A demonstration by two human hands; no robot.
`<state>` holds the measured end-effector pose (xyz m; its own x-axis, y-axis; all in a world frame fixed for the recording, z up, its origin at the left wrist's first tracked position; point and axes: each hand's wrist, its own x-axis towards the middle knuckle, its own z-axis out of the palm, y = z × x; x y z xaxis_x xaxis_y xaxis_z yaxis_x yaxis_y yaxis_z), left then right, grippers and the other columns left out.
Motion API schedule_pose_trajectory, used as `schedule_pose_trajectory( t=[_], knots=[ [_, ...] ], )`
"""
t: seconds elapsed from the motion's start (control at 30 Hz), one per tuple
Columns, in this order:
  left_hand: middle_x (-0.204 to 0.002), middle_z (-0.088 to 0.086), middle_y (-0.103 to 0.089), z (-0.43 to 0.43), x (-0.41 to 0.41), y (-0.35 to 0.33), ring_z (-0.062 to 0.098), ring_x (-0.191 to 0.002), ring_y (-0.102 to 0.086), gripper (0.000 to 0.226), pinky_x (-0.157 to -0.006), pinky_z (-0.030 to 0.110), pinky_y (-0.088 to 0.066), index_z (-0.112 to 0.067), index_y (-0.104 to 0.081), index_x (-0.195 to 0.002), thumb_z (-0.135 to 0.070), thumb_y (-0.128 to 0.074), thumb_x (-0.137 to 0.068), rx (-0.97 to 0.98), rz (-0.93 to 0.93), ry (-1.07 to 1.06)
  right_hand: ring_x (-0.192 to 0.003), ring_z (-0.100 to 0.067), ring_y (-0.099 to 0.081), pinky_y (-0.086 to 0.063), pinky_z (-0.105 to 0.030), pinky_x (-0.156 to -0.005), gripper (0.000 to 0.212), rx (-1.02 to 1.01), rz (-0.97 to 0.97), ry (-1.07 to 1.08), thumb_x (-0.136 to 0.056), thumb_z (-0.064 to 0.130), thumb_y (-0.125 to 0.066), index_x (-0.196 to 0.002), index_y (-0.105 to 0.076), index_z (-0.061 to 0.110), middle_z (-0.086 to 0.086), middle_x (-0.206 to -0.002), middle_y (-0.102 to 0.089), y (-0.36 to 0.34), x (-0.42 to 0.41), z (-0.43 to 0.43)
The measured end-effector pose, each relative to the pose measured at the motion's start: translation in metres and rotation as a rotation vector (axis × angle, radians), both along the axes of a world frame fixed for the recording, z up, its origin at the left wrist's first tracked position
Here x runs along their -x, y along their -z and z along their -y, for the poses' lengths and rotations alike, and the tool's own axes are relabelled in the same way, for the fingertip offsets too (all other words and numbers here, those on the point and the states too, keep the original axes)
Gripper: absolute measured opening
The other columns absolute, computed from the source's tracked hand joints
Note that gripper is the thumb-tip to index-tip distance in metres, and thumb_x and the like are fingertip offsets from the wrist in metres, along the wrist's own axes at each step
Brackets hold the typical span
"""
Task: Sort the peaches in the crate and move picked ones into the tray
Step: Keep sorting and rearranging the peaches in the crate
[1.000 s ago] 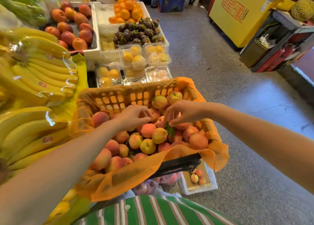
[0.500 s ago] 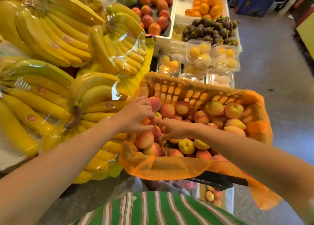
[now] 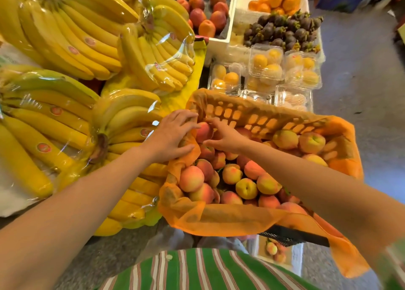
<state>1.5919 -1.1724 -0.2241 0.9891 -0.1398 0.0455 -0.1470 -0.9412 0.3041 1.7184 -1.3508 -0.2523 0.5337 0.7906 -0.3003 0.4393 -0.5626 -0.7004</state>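
Peach (image 3: 204, 132) I'm sorting lies between my two hands, at the crate's (image 3: 252, 114) corner; my left hand (image 3: 173, 136) rests spread on the orange netting (image 3: 219, 221) beside it, fingers fairly straight, gripping nothing; the peach touches its fingertips on their right; my right hand (image 3: 226, 137) pinches it, forefinger above, thumb below; I judge the right hand better placed to lift.
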Motion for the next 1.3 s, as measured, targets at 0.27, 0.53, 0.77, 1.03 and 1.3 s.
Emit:
schedule_pose_trajectory(
  t=[0.27,0.53,0.77,1.03,1.3],
  knots=[
    [-0.14,0.005,-0.042,-0.005,-0.003,0.0,0.028,-0.133,-0.031,0.052,-0.105,0.044,-0.032,-0.024,-0.061,-0.12,-0.053,-0.05,-0.078,0.009,0.013,0.034,-0.108,-0.022,-0.053,-0.045,-0.032,-0.086,0.067,-0.012,0.114,0.052,-0.074,0.041,-0.079,-0.128,-0.047,0.019,-0.007,-0.121,-0.056,0.011,-0.006,-0.01],
    [-0.089,-0.011,-0.063,0.025,-0.021,-0.027,0.013,-0.093,-0.05,0.05,-0.082,0.035,-0.038,-0.033,-0.067,-0.099,-0.073,-0.057,-0.07,-0.243,-0.27,0.506,-0.097,-0.014,-0.058,-0.049,-0.024,-0.078,0.053,0.019,-0.218,0.12,-0.08,0.035,-0.076,-0.124,-0.048,0.023,0.003,-0.111,-0.057,-0.019,-0.016,0.046],
    [-0.089,-0.01,-0.055,0.051,-0.034,-0.022,0.02,-0.093,-0.048,0.065,-0.089,0.042,-0.04,-0.039,-0.058,-0.109,-0.072,-0.07,-0.055,-0.496,-0.705,0.594,-0.105,-0.02,-0.058,-0.051,-0.041,-0.093,0.065,0.182,-0.261,0.041,-0.076,0.046,-0.077,-0.129,-0.048,0.024,-0.004,-0.118,-0.055,-0.024,-0.005,0.082],
    [-0.095,-0.002,-0.058,0.057,-0.034,-0.023,0.021,-0.087,-0.052,0.066,-0.082,0.04,-0.047,-0.03,-0.057,-0.108,-0.065,-0.075,-0.055,-0.445,-0.736,0.54,-0.106,-0.019,-0.058,-0.053,-0.034,-0.09,0.047,0.143,-0.401,0.081,-0.081,0.036,-0.075,-0.122,-0.053,0.028,-0.003,-0.119,-0.054,-0.038,0.007,0.107],
    [-0.119,0.002,-0.06,0.059,-0.053,-0.048,0.022,-0.109,-0.061,0.05,-0.091,0.037,-0.054,-0.025,-0.06,-0.119,-0.027,-0.08,-0.073,0.741,-0.909,0.054,-0.095,-0.016,-0.06,-0.051,-0.028,-0.078,0.046,-0.013,-0.598,0.276,-0.091,0.035,-0.055,-0.13,-0.05,0.011,0.0,-0.11,-0.06,-0.062,0.002,0.137]
  ],
)
